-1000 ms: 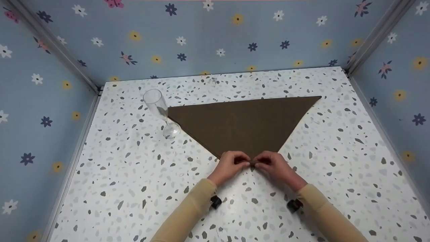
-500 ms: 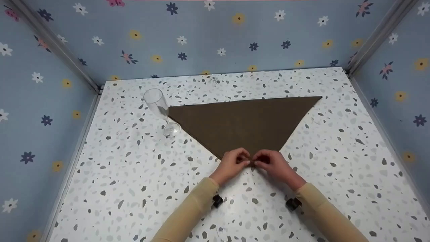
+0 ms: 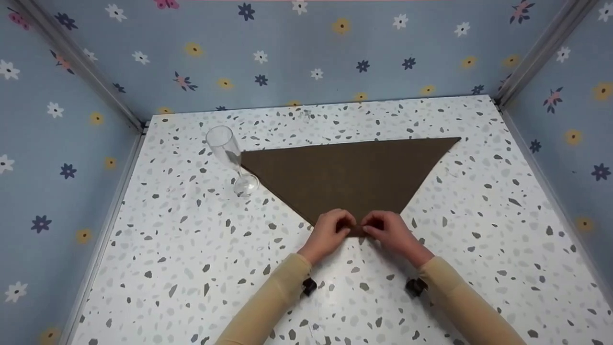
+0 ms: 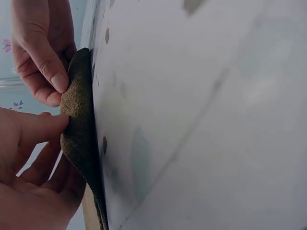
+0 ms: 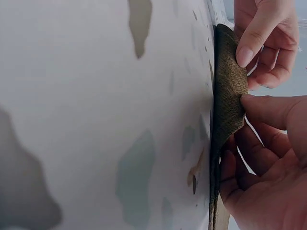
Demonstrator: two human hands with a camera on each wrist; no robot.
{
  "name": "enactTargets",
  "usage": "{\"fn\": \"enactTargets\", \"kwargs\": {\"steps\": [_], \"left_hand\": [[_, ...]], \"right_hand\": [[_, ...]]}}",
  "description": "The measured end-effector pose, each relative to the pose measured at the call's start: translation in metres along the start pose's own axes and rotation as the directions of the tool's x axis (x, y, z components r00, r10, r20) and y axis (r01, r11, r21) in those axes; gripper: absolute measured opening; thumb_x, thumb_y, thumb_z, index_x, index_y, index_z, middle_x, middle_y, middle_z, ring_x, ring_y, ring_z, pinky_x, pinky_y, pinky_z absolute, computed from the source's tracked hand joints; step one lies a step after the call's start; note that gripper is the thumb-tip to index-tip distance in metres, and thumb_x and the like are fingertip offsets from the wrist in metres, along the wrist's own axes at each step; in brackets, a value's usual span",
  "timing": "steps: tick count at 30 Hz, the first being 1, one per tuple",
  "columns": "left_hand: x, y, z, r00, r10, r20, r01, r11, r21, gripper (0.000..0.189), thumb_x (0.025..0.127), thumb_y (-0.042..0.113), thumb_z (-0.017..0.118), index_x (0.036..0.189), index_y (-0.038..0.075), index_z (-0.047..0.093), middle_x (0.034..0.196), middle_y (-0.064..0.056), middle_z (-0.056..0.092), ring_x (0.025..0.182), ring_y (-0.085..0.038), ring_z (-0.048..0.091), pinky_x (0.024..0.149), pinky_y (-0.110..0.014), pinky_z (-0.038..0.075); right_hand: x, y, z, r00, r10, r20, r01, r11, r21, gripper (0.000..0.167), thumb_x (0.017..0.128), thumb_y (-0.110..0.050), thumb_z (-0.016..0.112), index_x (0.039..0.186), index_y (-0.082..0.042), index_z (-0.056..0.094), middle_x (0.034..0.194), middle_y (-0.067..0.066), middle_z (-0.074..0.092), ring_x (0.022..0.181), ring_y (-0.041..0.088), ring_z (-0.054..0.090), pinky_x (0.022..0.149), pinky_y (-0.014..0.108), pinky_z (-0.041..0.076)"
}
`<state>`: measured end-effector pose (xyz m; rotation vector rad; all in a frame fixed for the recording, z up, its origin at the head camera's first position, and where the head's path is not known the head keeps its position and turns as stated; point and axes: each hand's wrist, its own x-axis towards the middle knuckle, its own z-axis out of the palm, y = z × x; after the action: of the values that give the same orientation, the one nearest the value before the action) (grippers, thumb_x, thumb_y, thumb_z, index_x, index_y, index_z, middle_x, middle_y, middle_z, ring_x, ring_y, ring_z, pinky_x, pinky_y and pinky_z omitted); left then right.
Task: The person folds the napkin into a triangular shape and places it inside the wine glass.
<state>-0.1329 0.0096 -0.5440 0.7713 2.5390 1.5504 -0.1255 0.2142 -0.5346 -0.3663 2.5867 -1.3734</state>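
Observation:
A brown cloth napkin (image 3: 345, 177) lies as a triangle, its long edge at the far side. Its near corner is turned up into a short, thick fold (image 4: 79, 108). In the head view my left hand (image 3: 329, 233) pinches this fold from the left. Close beside it, my right hand (image 3: 391, 233) pinches the same fold from the right. The wrist views show each thumb pressing the fold's near face; the fingertips behind the cloth are partly hidden. A clear champagne flute (image 3: 228, 152) stands at the napkin's left corner.
The speckled white tabletop (image 3: 191, 258) carries everything. Blue flowered panels (image 3: 297, 52) enclose its back, left and right sides. A small black device (image 3: 415, 287) sits under each wrist.
Both hands have moved slightly away from me, rolling the napkin's near tip over. The pointed corner now shows as a wider, straight folded edge. The flute has stayed put.

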Motion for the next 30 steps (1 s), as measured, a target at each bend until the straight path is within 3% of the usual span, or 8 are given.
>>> {"fn": "enactTargets", "kwargs": {"steps": [10,16,20,26,30], "left_hand": [[0.0007,-0.0012,0.0018,1.0,-0.004,-0.011,0.004,1.0,0.015,0.021,0.084,-0.009,0.063,0.092,0.009,0.069,0.092,0.001,0.067,0.089,-0.011,0.061,0.081,-0.024,0.048],[0.0002,-0.0016,0.0018,0.999,-0.037,0.008,0.037,0.999,0.005,0.016,0.087,-0.005,0.063,0.092,0.009,0.069,0.09,0.002,0.067,0.086,-0.01,0.062,0.077,-0.023,0.049],[0.0008,-0.0017,0.0017,0.999,-0.052,0.01,0.052,0.999,0.0,0.016,0.088,-0.004,0.063,0.095,0.009,0.068,0.091,0.001,0.067,0.085,-0.01,0.061,0.076,-0.023,0.049],[0.0009,-0.0022,0.0003,0.998,-0.056,0.005,0.056,0.998,-0.007,0.017,0.088,-0.005,0.063,0.101,0.007,0.066,0.096,-0.002,0.068,0.09,-0.01,0.063,0.079,-0.024,0.05],[0.0007,-0.0015,-0.0004,0.998,-0.066,0.011,0.066,0.998,-0.007,0.017,0.089,-0.003,0.063,0.103,0.006,0.065,0.098,-0.003,0.068,0.093,-0.011,0.064,0.081,-0.024,0.05]], "right_hand": [[-0.0001,0.0016,-0.0009,1.0,0.006,-0.015,-0.006,1.0,-0.017,0.01,0.088,-0.003,0.068,0.094,-0.01,0.071,0.088,0.0,0.066,0.074,0.015,0.06,0.065,0.029,0.051],[-0.0045,0.0031,-0.0011,0.99,-0.119,-0.079,0.116,0.992,-0.045,0.019,0.083,0.005,0.069,0.095,-0.009,0.071,0.094,-0.001,0.065,0.087,0.016,0.06,0.076,0.031,0.05],[-0.0077,0.0011,-0.002,0.982,-0.158,-0.104,0.157,0.987,-0.022,0.024,0.081,0.009,0.07,0.093,-0.012,0.071,0.092,-0.004,0.065,0.085,0.015,0.061,0.074,0.03,0.051],[-0.0081,0.0023,-0.001,0.984,-0.168,-0.054,0.168,0.986,0.004,0.027,0.079,0.007,0.073,0.098,-0.011,0.071,0.095,-0.003,0.067,0.09,0.016,0.062,0.078,0.033,0.051],[-0.007,0.004,0.0004,0.991,-0.131,-0.022,0.131,0.991,-0.026,0.028,0.078,0.005,0.075,0.1,-0.011,0.071,0.097,-0.003,0.066,0.091,0.016,0.061,0.08,0.036,0.05]]}}
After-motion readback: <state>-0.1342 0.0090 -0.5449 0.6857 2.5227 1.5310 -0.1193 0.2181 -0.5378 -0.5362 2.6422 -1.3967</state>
